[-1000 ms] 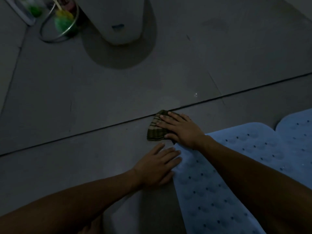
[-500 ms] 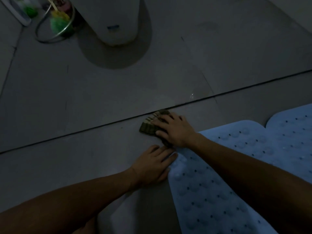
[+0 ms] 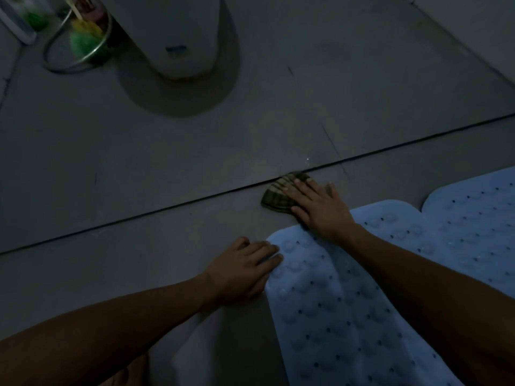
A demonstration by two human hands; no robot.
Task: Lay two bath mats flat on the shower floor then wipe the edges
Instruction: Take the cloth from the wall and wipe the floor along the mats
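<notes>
Two pale blue bath mats with small holes lie flat side by side on the grey floor: the near mat (image 3: pixel 328 307) runs under my right forearm, the second mat (image 3: pixel 471 218) lies at the right edge. My right hand (image 3: pixel 317 210) presses flat on a striped green-brown cloth (image 3: pixel 277 195) on the floor just beyond the near mat's far corner, beside a dark floor joint (image 3: pixel 167 208). My left hand (image 3: pixel 245 270) rests palm down on the floor, its fingertips touching the near mat's left edge.
A white toilet base (image 3: pixel 181 34) stands at the top centre. Left of it, a chrome wire holder (image 3: pixel 80 43) carries green and yellow brushes. A pale wall base runs along the top right.
My right hand has slid the cloth a little to the right along the mat's far edge. My left hand stays at the mat's left edge.
</notes>
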